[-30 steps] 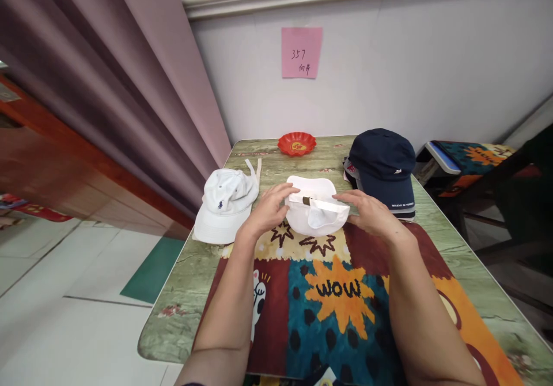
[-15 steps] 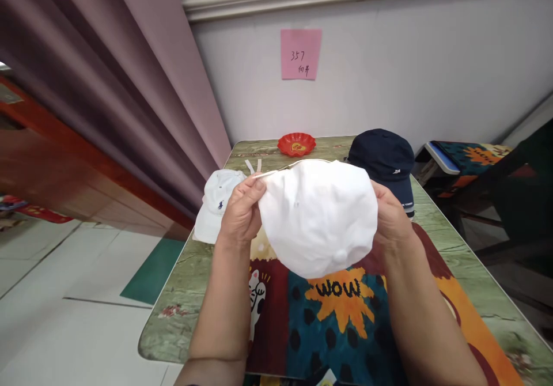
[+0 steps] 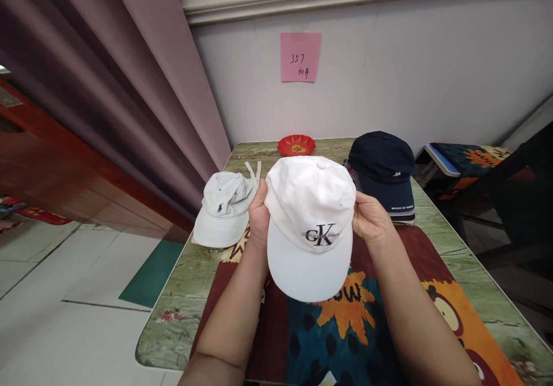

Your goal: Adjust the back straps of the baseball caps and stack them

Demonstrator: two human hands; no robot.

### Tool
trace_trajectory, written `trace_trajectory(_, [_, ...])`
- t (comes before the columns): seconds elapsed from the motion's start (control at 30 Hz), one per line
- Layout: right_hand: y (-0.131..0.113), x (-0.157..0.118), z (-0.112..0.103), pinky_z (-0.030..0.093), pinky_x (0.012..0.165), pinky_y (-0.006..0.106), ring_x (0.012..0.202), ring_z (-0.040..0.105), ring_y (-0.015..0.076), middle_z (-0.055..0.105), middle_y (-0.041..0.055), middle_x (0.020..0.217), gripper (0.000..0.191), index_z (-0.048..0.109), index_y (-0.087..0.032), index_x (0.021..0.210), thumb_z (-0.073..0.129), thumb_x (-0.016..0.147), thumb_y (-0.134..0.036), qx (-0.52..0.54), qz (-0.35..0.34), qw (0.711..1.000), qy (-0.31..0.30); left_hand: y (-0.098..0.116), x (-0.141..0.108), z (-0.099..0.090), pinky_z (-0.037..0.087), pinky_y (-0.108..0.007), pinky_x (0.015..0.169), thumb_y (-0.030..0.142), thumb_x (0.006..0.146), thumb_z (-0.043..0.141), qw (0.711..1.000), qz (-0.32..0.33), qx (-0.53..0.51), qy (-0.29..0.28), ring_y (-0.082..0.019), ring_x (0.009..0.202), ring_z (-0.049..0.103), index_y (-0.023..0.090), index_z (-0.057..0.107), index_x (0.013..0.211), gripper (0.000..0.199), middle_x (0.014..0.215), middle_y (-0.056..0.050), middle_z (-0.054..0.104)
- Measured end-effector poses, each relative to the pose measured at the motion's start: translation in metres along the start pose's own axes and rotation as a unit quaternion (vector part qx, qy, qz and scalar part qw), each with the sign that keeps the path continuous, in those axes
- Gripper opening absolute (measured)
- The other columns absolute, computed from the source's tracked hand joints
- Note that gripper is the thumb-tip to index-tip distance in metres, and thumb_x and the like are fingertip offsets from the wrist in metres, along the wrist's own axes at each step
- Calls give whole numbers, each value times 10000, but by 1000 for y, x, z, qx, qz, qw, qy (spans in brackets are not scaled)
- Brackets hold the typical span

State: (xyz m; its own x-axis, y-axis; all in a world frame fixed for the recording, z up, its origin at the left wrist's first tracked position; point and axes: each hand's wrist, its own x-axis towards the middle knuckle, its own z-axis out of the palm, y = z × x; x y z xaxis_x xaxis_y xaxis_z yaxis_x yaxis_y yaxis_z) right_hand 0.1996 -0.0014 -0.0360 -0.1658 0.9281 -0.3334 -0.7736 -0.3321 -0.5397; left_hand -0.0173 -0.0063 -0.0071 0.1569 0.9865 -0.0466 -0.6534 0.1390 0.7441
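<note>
I hold a white fabric baseball cap (image 3: 311, 201) between my two hands, raised in front of me above the bench (image 3: 168, 322). Its crown is uppermost and faces away; its curved brim points toward me and slopes downward. The front panel carries large black letters, crossed by a smaller line of grey lettering.

My left hand (image 3: 258, 219) grips the left edge of the crown: the thumb lies along the edge, and the other fingers are largely hidden behind the fabric. My right hand (image 3: 370, 218) pinches the opposite edge, with thumb and curled fingers closed on the rim. I cannot tell the exact placement of the concealed fingertips.

Below the held cap lies a multicoloured printed mat (image 3: 298, 340), bearing an orange burst on a dark teal panel, partly covered by the brim from my viewpoint. To the left, near my left hand, a pale fabric cap with a small dark horse emblem (image 3: 224, 207) rests on the bench, brim toward me, two strap ends standing up behind it. To the right, beyond my right hand, a navy-blue fabric cap (image 3: 380, 161) tops a stack; lighter brim edges show beneath it. A red scalloped dish (image 3: 296, 145) stands at the far edge, between the pale cap and the stack. A pink square paper note (image 3: 300, 57) with handwriting is fixed to the grey-white wall (image 3: 389, 80) above.
</note>
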Motion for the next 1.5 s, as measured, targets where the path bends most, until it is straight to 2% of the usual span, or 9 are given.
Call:
trace_trajectory(0.2, [-5, 3, -2, 606, 964, 406, 909, 783, 212, 815, 64, 927, 329, 691, -134, 1203, 512, 928, -125, 55, -57, 997, 19, 1, 1, 2, 528, -525, 1069, 602, 900, 601, 996, -87, -17, -13, -362, 1239, 659, 188, 678, 1283, 569, 1162, -96, 775])
trace_trajectory(0.37, [-13, 4, -6, 613, 933, 318, 894, 779, 168, 817, 49, 901, 330, 677, -143, 1225, 475, 966, -118, 82, -122, 987, 68, 4, -1, 0, 574, -481, 1021, 315, 820, 761, 981, -189, 19, -24, -335, 1015, 760, 107, 729, 1101, 351, 1001, -136, 803])
trace_trajectory(0.5, [-10, -5, 5, 611, 925, 290, 933, 768, 162, 816, 45, 952, 254, 689, -162, 1186, 530, 992, -200, 79, -147, 986, 26, 8, 1, 1, 595, -433, 998, 210, 802, 782, 991, -129, 32, 15, -289, 931, 779, 106, 716, 1116, 337, 1021, -137, 801])
trace_trajectory(0.7, [15, -22, 31, 644, 753, 303, 824, 766, 189, 815, 52, 976, 230, 714, -171, 1106, 722, 890, -250, -24, -26, 998, -42, 8, 8, 5, 550, -321, 1068, 209, 876, 746, 987, 64, -12, 144, -208, 1190, 696, 235, 648, 1290, 426, 1226, -54, 762])
trace_trajectory(0.87, [21, -27, 36, 626, 746, 237, 781, 753, 147, 811, 48, 971, 315, 732, -156, 1023, 828, 726, -110, -65, -25, 993, -90, 7, 11, 4, 548, -309, 1070, 283, 874, 765, 982, 126, 5, 138, -222, 1324, 607, 278, 675, 1245, 381, 1330, -36, 713])
trace_trajectory(1.03, [12, -31, 39, 626, 740, 221, 833, 755, 146, 804, 31, 1047, 398, 731, -199, 1085, 833, 713, -106, -53, -75, 992, -83, 7, 8, 3, 578, -293, 990, 436, 825, 805, 988, 121, 50, 88, -228, 1242, 654, 267, 700, 1183, 409, 1280, -51, 734])
trace_trajectory(1.17, [-17, -36, 27, 622, 738, 193, 887, 745, 129, 794, 6, 1114, 434, 725, -253, 1148, 818, 743, -129, -37, -236, 971, -25, 7, 6, 4, 625, -345, 815, 589, 858, 710, 991, 42, 122, -14, -224, 929, 743, 175, 698, 1167, 517, 1110, -119, 770])
trace_trajectory(1.3, [-53, -27, -10, 612, 845, 202, 949, 734, 107, 788, -10, 1103, 364, 724, -260, 1117, 799, 776, -157, -13, -377, 924, 58, 6, 6, 2, 611, -330, 755, 495, 857, 745, 985, -20, 171, -16, -182, 779, 728, 125, 705, 1062, 425, 989, -123, 776])
trace_trajectory(1.5, [-67, 8, -82, 598, 653, 164, 733, 698, 89, 754, -13, 903, 191, 661, -186, 909, 710, 775, -59, 19, -324, 890, 319, 6, 7, 1, 592, -315, 732, 454, 792, 807, 984, -23, 176, 8, -170, 735, 714, 125, 700, 1020, 415, 929, -108, 776])
